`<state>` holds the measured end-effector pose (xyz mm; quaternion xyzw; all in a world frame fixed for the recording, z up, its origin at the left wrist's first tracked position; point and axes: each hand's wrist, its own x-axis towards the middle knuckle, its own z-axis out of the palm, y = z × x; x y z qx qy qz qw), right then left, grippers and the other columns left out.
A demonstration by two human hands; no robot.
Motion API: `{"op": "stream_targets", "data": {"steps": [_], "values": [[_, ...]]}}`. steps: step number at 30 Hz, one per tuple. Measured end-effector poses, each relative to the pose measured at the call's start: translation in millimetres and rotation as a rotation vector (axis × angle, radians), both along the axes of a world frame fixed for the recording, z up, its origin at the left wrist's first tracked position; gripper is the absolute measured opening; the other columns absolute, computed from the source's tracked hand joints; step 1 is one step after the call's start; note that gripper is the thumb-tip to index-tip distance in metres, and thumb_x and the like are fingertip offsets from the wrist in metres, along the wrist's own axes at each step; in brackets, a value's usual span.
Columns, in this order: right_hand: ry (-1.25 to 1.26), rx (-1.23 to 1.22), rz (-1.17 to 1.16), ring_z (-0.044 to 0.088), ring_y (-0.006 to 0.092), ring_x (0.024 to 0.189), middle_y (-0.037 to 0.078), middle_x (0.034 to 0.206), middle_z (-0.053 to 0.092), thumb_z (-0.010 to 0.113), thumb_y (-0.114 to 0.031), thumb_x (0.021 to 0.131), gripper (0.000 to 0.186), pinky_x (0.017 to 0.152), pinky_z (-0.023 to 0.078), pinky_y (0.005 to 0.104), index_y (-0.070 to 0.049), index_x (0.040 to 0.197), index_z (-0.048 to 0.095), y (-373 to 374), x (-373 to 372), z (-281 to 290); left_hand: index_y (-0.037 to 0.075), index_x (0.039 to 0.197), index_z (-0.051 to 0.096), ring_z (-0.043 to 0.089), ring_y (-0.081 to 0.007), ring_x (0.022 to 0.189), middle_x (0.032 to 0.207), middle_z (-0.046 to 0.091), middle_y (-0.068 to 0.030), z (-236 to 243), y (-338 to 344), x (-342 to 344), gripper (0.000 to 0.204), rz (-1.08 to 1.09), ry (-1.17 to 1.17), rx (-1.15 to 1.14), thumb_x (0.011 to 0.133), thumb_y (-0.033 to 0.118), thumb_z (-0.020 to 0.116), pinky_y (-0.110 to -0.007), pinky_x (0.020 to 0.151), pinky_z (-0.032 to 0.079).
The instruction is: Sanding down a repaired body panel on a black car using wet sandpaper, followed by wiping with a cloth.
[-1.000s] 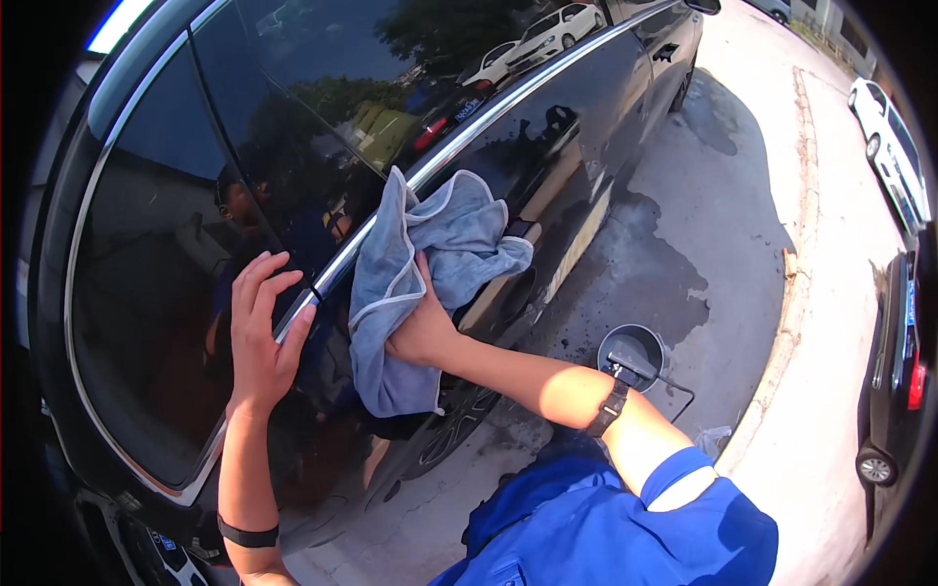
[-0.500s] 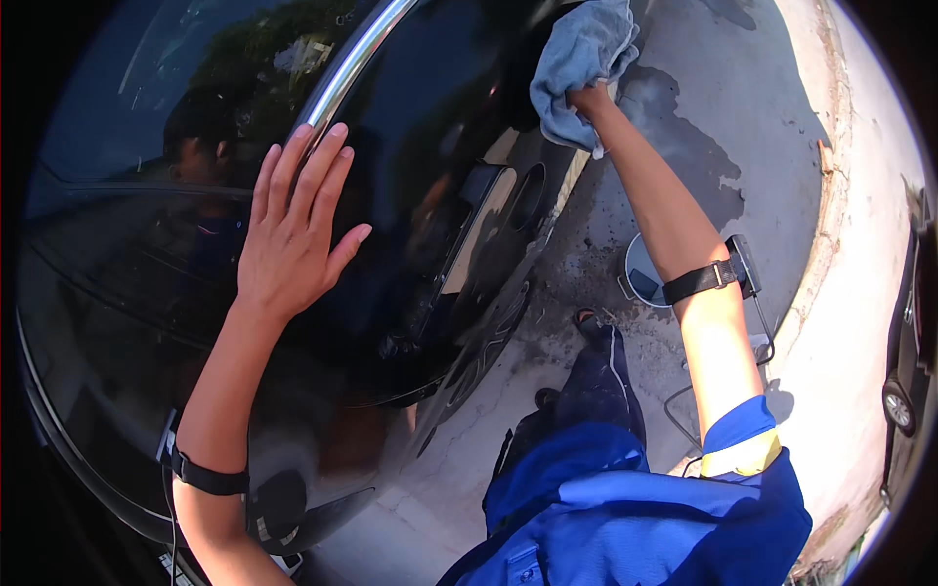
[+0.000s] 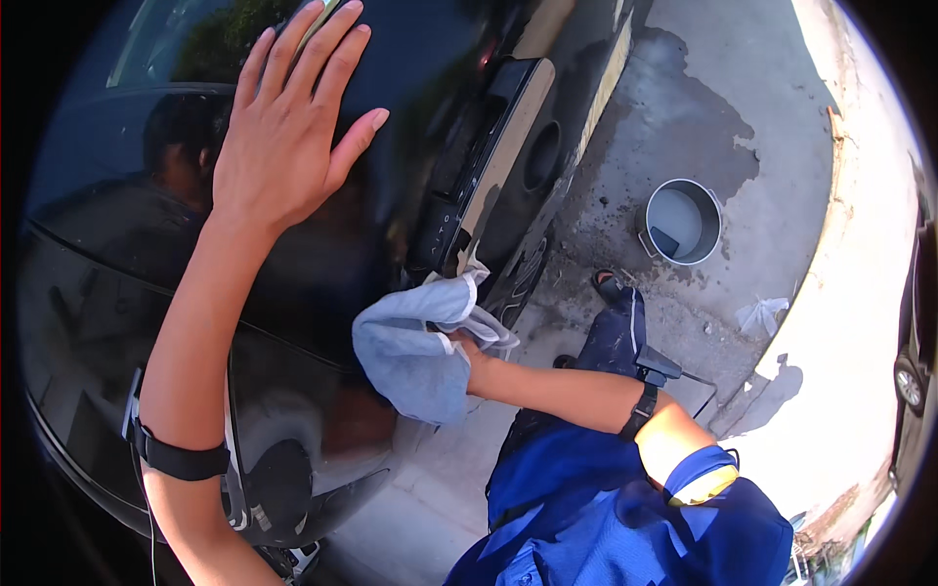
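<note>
My left hand (image 3: 283,161) rests palm down on the glossy black vehicle (image 3: 337,283), fingers stretched out and thumb apart, its fingertips by a thin bright trim strip. In my right hand (image 3: 476,363) is a blue-grey cloth (image 3: 410,352) with pale edges. The cloth bunches around the hand and hides most of its fingers. It lies against the dark bodywork below a raised trim piece (image 3: 498,146).
To the right, a metal bucket (image 3: 706,203) stands on the concrete, holding greyish liquid and a dark object. Wet patches (image 3: 684,88) darken the ground. A crumpled pale scrap (image 3: 761,315) lies nearby. Another dark car (image 3: 911,381) is at the far right.
My right hand has brought the cloth from the upper edge down and left along the bodywork. The bucket shows fully now. My left hand stays flat and appears higher in view.
</note>
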<state>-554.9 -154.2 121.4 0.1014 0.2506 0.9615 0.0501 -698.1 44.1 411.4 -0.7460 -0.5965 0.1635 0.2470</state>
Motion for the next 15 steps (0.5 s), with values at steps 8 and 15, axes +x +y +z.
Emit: {"op": "stream_targets", "data": {"steps": [8, 15], "values": [[0.306, -0.014, -0.440, 0.054, 0.0243, 0.128, 0.010, 0.134, 0.059, 0.045, -0.037, 0.106, 0.044, 0.109, 0.044, 0.0397, -0.013, 0.143, 0.047, 11, 3, -57, -0.001, 0.141, 0.045, 0.028, -0.0375, 0.148, 0.154, 0.038, -0.0186, -2, 16, 0, 0.063, -0.136, 0.096, 0.092, 0.097, 0.043, 0.053, -0.047, 0.124, 0.021], [-0.093, 0.162, -0.384, 0.052, 0.0243, 0.130, 0.010, 0.137, 0.057, 0.045, -0.038, 0.106, 0.046, 0.111, 0.042, 0.0403, -0.014, 0.145, 0.045, 12, -4, -60, 0.002, 0.146, 0.043, 0.025, -0.0362, 0.150, 0.158, 0.034, -0.0131, 5, 6, -7, 0.064, -0.090, 0.020, 0.071, 0.097, 0.042, 0.056, -0.047, 0.124, 0.022]]}}
